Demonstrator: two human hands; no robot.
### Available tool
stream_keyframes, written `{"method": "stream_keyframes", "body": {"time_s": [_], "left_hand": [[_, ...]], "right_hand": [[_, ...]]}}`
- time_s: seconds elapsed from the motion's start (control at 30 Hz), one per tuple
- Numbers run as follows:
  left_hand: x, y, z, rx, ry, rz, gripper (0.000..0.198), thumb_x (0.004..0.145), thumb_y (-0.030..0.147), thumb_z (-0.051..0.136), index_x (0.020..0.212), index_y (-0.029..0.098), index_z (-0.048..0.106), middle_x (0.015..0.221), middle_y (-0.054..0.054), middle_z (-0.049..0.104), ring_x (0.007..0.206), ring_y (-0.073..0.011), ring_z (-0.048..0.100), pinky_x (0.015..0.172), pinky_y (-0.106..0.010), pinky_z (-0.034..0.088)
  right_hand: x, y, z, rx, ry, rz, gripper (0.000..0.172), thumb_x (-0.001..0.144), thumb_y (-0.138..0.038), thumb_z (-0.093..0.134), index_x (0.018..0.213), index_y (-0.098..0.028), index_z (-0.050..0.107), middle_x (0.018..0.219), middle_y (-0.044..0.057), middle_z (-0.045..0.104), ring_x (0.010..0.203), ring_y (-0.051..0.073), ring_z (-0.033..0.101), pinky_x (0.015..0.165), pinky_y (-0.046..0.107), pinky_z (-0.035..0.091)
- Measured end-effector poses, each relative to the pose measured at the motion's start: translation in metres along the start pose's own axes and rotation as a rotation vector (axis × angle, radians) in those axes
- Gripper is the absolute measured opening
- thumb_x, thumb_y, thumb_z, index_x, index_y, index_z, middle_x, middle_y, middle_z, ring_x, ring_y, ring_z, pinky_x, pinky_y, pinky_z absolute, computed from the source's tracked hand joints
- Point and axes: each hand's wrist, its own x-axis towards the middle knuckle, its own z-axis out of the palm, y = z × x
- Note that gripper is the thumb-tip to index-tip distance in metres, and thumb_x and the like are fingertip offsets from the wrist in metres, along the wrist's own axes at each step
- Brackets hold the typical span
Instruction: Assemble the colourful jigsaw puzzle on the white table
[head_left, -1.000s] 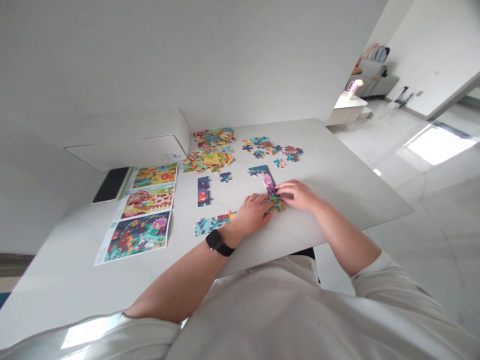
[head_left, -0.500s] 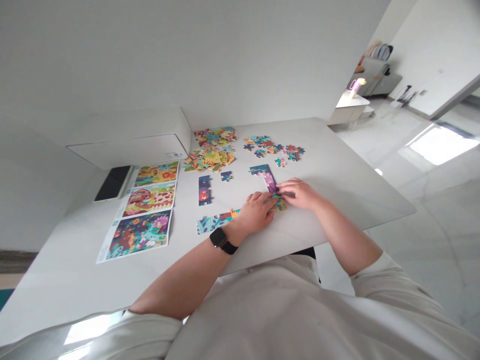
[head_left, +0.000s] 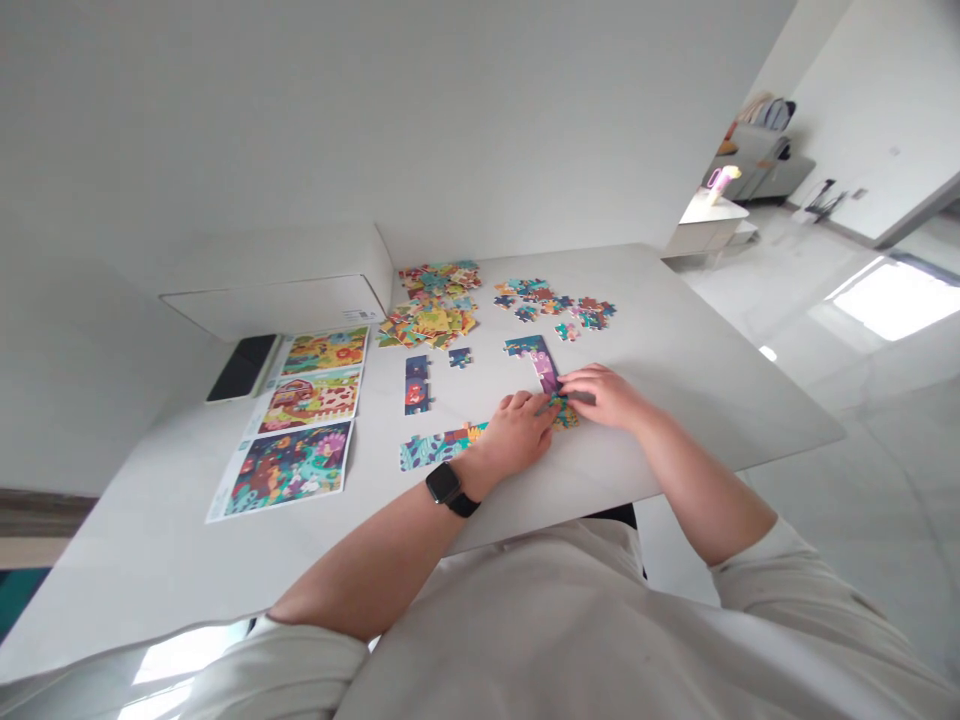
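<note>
My left hand (head_left: 517,432), with a black watch at its wrist, lies over part of the bottom puzzle strip (head_left: 427,450); its fingertips press on yellow-green puzzle pieces (head_left: 566,414). From the other side, my right hand (head_left: 604,395) pinches at the same corner, where the purple puzzle section (head_left: 544,370) meets those pieces. The fingers partly hide this join. A dark blue joined section with a red figure (head_left: 416,386) lies to the left. Close to it is a single loose dark blue puzzle piece (head_left: 460,357).
Mixed yellow and red pieces (head_left: 431,322) are heaped at the back; dark blue and brown pieces (head_left: 555,303) lie right of them. A picture sheet (head_left: 300,400), a phone (head_left: 244,366) and a white box (head_left: 292,305) are on the left. The table's right edge (head_left: 757,350) borders open floor.
The view has shifted slightly, so everything sits a little further right and lower. Both hands stay at the same corner, with only small finger movement.
</note>
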Motion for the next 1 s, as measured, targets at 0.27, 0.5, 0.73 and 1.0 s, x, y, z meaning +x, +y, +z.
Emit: {"method": "stream_keyframes", "body": {"time_s": [0.27,0.5,0.73,1.0], "left_hand": [[-0.002,0.0,0.0,-0.012,0.0,0.002,0.043,0.11,0.034,0.05,0.15,0.028,0.065,0.155,-0.009,0.062,0.134,-0.0312,0.056,0.115,-0.049,0.047],[-0.002,0.005,0.001,-0.053,0.01,0.005,0.041,0.11,0.034,0.052,0.149,0.027,0.065,0.155,-0.009,0.064,0.131,-0.0295,0.06,0.114,-0.048,0.05],[-0.008,-0.051,-0.032,-0.111,0.198,-0.123,0.041,0.106,0.036,0.06,0.146,0.027,0.067,0.149,-0.011,0.068,0.137,-0.0298,0.061,0.12,-0.051,0.048],[-0.061,-0.169,-0.054,-0.022,0.091,-0.424,0.052,0.097,0.037,0.066,0.147,0.025,0.068,0.163,-0.011,0.058,0.153,-0.0325,0.051,0.132,-0.051,0.038]], "right_hand": [[-0.004,0.002,0.001,-0.019,0.012,-0.016,0.021,0.094,-0.023,0.072,0.111,-0.028,0.083,0.129,0.008,0.082,0.115,0.031,0.077,0.105,0.053,0.059],[-0.006,0.005,0.001,-0.007,0.022,-0.013,0.023,0.092,-0.023,0.072,0.11,-0.03,0.083,0.129,0.007,0.081,0.114,0.032,0.077,0.104,0.054,0.06],[-0.007,0.008,0.003,-0.012,0.01,-0.012,0.023,0.091,-0.026,0.074,0.113,-0.03,0.083,0.131,0.008,0.081,0.115,0.034,0.077,0.104,0.057,0.06],[-0.006,0.009,0.005,-0.023,0.024,-0.015,0.02,0.092,-0.026,0.073,0.109,-0.03,0.082,0.129,0.008,0.081,0.116,0.032,0.077,0.104,0.056,0.061]]}}
